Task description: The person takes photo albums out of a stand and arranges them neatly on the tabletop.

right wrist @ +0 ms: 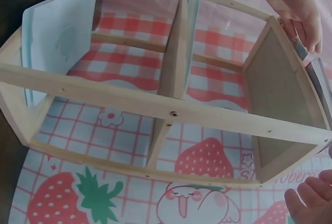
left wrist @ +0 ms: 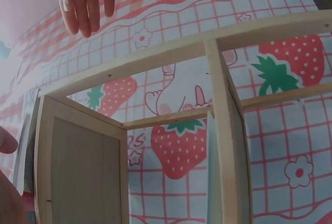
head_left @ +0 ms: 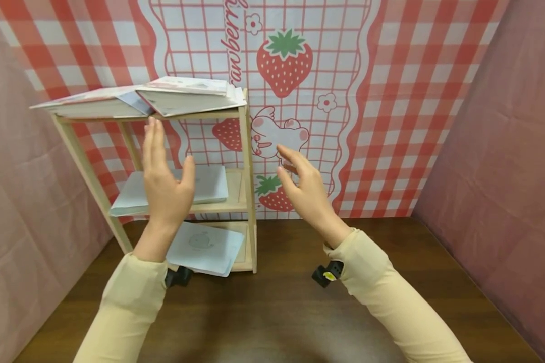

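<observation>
My left hand is raised in front of a small wooden shelf rack, its fingers straight and the thumb spread apart. Its fingertips come up to the front edge of two thick books on the top board, a left book and a right book. Whether they touch, I cannot tell. To the right of the rack, my right hand hovers in the air with loosely bent fingers and nothing in them. In the left wrist view, the right hand hangs beyond the rack.
A pale blue booklet lies on the middle shelf, partly behind the left hand. Another pale blue booklet with a small drawing juts from the bottom shelf. A strawberry-print cloth hangs behind the brown table. Pink cloth flanks the sides.
</observation>
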A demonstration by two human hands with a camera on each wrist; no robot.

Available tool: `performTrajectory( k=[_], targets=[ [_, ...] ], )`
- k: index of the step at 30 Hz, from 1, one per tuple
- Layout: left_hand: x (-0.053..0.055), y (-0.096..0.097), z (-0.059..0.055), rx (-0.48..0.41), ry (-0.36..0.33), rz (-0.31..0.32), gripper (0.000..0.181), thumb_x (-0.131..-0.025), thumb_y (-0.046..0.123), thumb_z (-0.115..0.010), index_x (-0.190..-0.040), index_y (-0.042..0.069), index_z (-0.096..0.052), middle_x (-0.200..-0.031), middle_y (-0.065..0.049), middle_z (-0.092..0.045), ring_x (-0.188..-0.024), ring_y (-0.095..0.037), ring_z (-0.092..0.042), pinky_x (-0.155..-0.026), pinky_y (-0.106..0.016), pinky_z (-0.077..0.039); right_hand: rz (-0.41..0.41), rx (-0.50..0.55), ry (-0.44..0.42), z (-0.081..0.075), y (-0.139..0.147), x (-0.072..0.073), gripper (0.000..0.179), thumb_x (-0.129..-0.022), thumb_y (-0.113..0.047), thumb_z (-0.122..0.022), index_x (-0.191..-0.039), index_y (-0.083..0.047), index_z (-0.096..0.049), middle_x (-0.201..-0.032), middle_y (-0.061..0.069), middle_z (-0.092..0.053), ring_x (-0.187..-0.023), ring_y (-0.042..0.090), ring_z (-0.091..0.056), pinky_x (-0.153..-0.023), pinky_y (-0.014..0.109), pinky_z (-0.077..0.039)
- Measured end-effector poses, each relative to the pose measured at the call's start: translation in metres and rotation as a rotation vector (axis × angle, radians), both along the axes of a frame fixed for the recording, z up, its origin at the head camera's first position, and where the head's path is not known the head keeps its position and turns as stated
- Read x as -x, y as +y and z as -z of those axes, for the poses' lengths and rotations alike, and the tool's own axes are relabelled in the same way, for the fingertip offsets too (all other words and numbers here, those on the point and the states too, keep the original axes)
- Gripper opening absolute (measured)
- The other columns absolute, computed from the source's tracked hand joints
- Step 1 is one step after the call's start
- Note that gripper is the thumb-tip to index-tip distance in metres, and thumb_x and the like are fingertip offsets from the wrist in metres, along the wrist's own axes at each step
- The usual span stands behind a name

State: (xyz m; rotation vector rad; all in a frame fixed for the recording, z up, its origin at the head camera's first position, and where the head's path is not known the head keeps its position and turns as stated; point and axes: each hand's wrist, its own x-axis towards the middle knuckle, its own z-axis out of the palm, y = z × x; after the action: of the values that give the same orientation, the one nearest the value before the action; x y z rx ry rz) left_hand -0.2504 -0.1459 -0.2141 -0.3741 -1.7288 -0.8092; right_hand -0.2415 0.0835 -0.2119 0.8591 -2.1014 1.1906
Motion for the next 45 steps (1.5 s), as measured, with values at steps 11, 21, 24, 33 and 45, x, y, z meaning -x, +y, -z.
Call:
performTrajectory(
  k=[11, 21, 24, 33, 45],
  targets=[
    [0.002, 0.004, -0.007, -0.061, -0.057, 0.010, 0.062, -0.080, 0.014, -0.052, -0.134, 0.007, -0.023, -0.139, 0.003, -0.019, -0.126, -0.005, -0.015, -0.102, -0.023, -0.014, -0.047, -0.024, 0.060, -0.022, -0.016, 0.001, 0.044, -0.088, -0.006, -0.041, -0.131, -0.005, -0.031, -0.134, 0.008, -0.031, -0.119, 0.016, -0.033, -0.096, 0.025, -0.029],
    [0.001, 0.004, -0.012, -0.071, -0.137, -0.003, 0.064, -0.081, 0.016, -0.052, -0.135, 0.010, -0.019, -0.140, 0.004, -0.018, -0.125, -0.001, -0.013, -0.101, -0.020, -0.013, -0.065, -0.081, 0.134, -0.028, -0.028, 0.023, 0.048, -0.089, -0.014, -0.042, -0.133, -0.009, -0.025, -0.138, 0.000, -0.024, -0.124, 0.004, -0.019, -0.100, 0.020, -0.019],
    [0.001, 0.003, -0.012, -0.073, -0.161, -0.001, 0.065, -0.081, 0.017, -0.052, -0.136, 0.010, -0.018, -0.140, 0.003, -0.018, -0.124, 0.000, -0.013, -0.101, -0.019, -0.013, -0.062, -0.107, 0.162, -0.025, -0.032, 0.033, 0.051, -0.089, -0.022, -0.043, -0.135, -0.013, -0.022, -0.138, -0.005, -0.022, -0.124, 0.002, -0.016, -0.100, 0.020, -0.018],
    [0.003, 0.003, -0.014, -0.108, -0.222, 0.015, 0.065, -0.082, 0.021, -0.051, -0.136, 0.014, -0.016, -0.139, 0.006, -0.018, -0.123, 0.002, -0.014, -0.100, -0.018, -0.014, -0.055, -0.119, 0.112, -0.031, -0.041, 0.037, 0.062, -0.086, -0.028, -0.047, -0.137, -0.016, -0.013, -0.140, -0.002, -0.018, -0.124, 0.002, -0.016, -0.101, 0.022, -0.016],
    [0.003, 0.005, -0.016, -0.125, -0.236, 0.043, 0.066, -0.082, 0.020, -0.052, -0.136, 0.016, -0.014, -0.139, 0.006, -0.016, -0.123, 0.002, -0.012, -0.100, -0.017, -0.012, -0.204, 0.029, -0.044, -0.053, -0.050, 0.008, 0.054, -0.089, -0.009, -0.038, -0.135, -0.004, -0.011, -0.139, 0.008, -0.017, -0.125, 0.011, -0.021, -0.098, 0.021, -0.025]
  ],
)
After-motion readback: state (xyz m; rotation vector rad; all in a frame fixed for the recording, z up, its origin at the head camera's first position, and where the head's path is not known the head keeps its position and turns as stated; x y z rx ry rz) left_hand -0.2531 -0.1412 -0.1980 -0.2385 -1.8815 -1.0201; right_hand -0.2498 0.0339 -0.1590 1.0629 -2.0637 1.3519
